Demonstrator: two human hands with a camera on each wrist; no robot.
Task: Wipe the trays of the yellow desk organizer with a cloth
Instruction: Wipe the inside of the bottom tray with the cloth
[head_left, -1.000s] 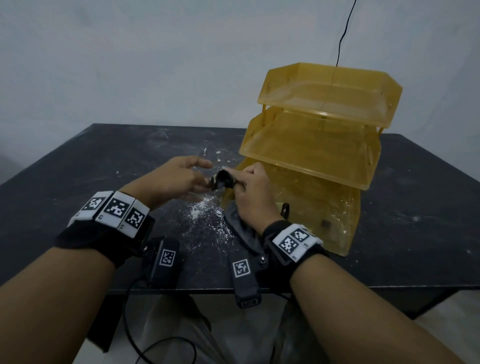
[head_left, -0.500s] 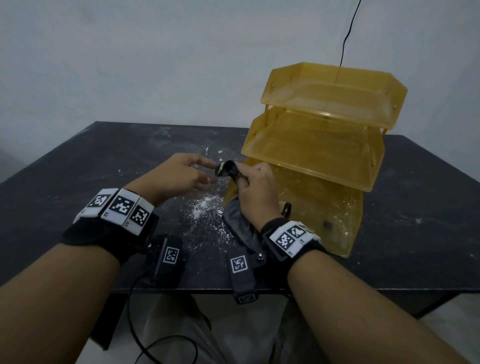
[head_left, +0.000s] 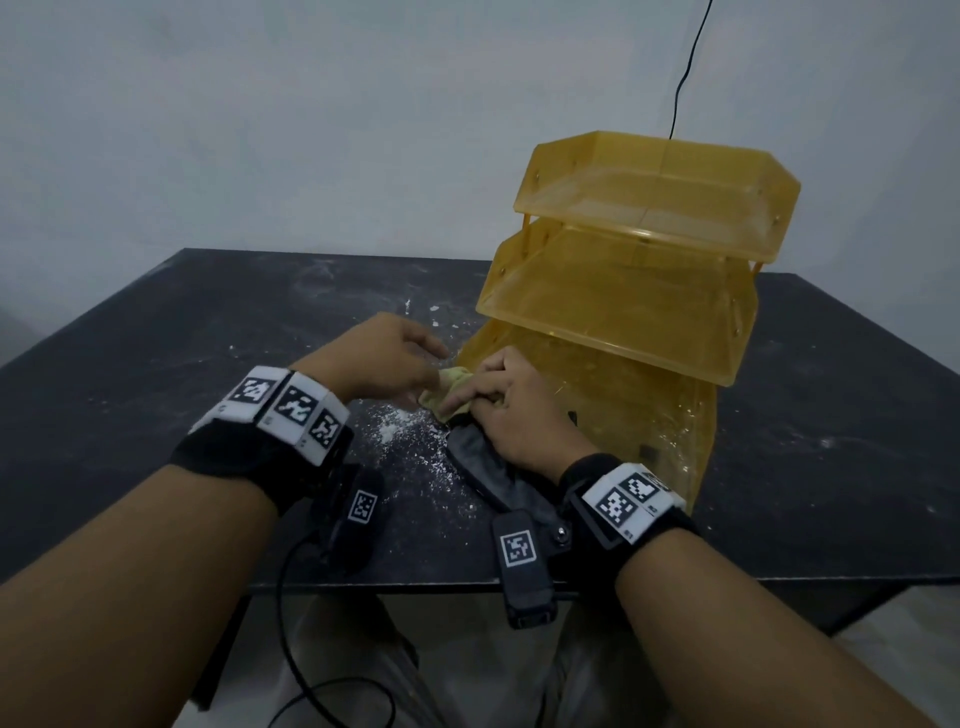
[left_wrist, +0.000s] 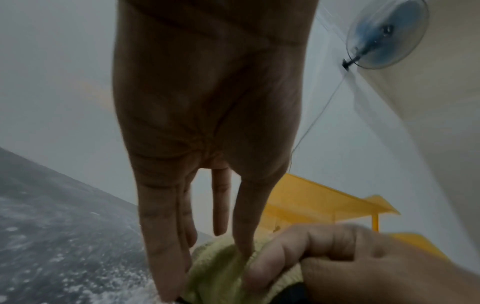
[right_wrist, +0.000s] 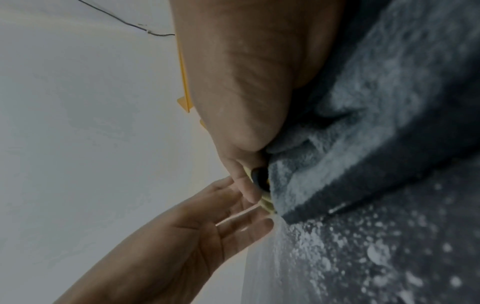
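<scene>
The yellow desk organizer (head_left: 623, 291) stands on the black table (head_left: 156, 338) with three stacked trays, its lowest tray (head_left: 639, 415) nearest me. A cloth, yellow-green on one face (head_left: 447, 387) and dark grey on the other (head_left: 483, 467), lies at that tray's front left corner. My right hand (head_left: 483, 395) lies over the cloth, and in the left wrist view its fingers (left_wrist: 324, 257) curl round the yellow-green fold (left_wrist: 218, 267). My left hand (head_left: 415, 364) touches the fold's left edge with straight fingers (left_wrist: 166, 246). The right wrist view shows the dusty grey cloth (right_wrist: 363, 144) and the left hand (right_wrist: 207, 226).
White powder (head_left: 405, 431) is scattered on the table just left of the cloth, with more specks further back. The table's front edge (head_left: 415, 584) runs under my wrists. A thin black cable (head_left: 685, 67) hangs down the wall behind the organizer.
Both hands came down from in front of the lowest tray to the table. The cloth end that looked dark between the fingertips now shows its yellow-green face under the right hand.
</scene>
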